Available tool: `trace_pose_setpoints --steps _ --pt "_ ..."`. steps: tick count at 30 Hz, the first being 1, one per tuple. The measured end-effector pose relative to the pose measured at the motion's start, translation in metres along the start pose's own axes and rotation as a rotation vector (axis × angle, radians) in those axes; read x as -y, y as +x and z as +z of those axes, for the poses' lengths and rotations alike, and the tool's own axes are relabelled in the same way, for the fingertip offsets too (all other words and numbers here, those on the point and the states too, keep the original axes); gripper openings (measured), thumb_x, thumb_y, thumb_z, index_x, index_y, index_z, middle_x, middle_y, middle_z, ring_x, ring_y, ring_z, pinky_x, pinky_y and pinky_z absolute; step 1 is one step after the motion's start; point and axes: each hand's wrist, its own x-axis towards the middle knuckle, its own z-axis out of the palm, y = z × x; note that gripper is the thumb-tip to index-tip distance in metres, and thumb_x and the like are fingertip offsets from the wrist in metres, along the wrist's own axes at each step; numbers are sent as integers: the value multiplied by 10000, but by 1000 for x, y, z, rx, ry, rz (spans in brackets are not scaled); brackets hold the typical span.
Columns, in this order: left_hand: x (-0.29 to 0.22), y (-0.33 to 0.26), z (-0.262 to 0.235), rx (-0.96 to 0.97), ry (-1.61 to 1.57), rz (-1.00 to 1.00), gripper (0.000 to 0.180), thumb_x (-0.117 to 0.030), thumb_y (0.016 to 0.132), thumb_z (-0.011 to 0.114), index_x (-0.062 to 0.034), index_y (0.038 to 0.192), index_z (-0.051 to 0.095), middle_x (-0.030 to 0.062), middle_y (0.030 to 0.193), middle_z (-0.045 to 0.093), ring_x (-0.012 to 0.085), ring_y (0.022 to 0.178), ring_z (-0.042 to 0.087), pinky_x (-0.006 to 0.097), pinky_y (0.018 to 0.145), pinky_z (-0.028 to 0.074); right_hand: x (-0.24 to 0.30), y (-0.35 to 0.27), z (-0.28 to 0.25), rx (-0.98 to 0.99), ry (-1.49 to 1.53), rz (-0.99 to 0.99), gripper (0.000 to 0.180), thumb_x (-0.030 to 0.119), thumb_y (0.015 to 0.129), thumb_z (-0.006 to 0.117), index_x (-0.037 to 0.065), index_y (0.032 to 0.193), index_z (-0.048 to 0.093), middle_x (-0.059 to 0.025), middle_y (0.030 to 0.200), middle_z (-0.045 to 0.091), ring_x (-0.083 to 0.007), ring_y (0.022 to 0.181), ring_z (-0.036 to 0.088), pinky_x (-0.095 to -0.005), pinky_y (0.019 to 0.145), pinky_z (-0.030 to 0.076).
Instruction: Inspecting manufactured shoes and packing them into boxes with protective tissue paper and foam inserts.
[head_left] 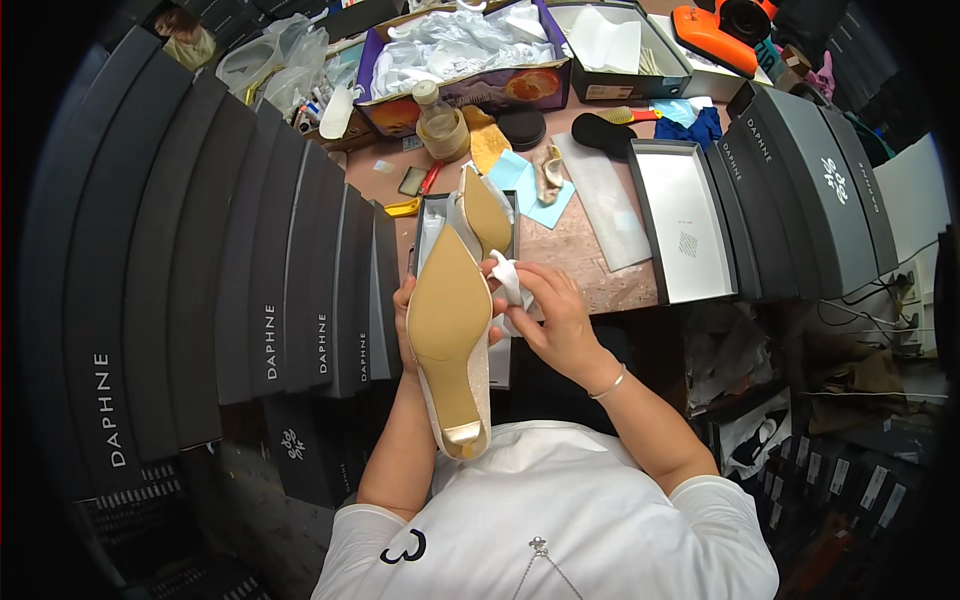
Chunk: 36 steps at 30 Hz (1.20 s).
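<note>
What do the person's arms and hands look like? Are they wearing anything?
Both arms are bare below short white sleeves of a T-shirt. The right hand has a thin silver bangle at the wrist. The left hand wears no gloves, and no rings or watch show.

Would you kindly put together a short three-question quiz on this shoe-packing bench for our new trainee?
1. True or false: the left hand holds the shoe with its sole facing up.
2. What does the right hand press against the shoe? A) a white cloth B) a brush C) a bottle
3. Fill in: the open box to the right of the hands is ______ inside.

Key
1. True; the tan sole faces the camera and the heel points toward the person.
2. A, the white cloth.
3. White, with nothing in it.
</note>
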Motion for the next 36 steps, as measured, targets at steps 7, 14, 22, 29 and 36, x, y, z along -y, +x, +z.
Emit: trace_pose_setpoints --steps 7,14,22,29,36 --pt "-19 -7 -3 -45 109 93 836 -579 880 403 64 1405 298 251 1347 421 338 1001 624 430 721 606 -14 -4 -8 129 1347 790 329 229 1014 443 -29 1199 526 -80 1104 629 -130 991 621 -291 892 500" --pt "-2 -15 -17 -80 262 28 818 -563 869 416 41 1409 299 279 1258 469 341 891 657 412 696 611 -16 -11 -11 108 1534 770 426 250 1024 357 -75 1282 452 -171 1212 587 -230 1134 579 -376 988 461" --pt "-1 -12 -13 -162 343 17 794 -567 869 426 91 1309 370 242 889 598 332 772 678 401 632 608 -25 -14 -28 113 1403 798 293 163 977 511 -6 1216 508 -100 1149 601 -141 1006 604 -290 896 488" --pt "-4 -17 -18 -77 380 45 810 -545 836 477 115 1296 382 265 1022 572 331 820 668 413 643 596 0 -16 -49 -10 435 255 162 -46 822 552 19 955 617 -45 962 605 -141 828 602 -236 727 480" --pt "1 -11 -45 53 20 267 752 -594 809 537 -7 1271 451 156 1188 517 271 1068 554 409 935 478 47 -26 -15 283 72 -421 105 41 724 642 48 822 605 -68 983 617 -191 751 614 -292 605 516"
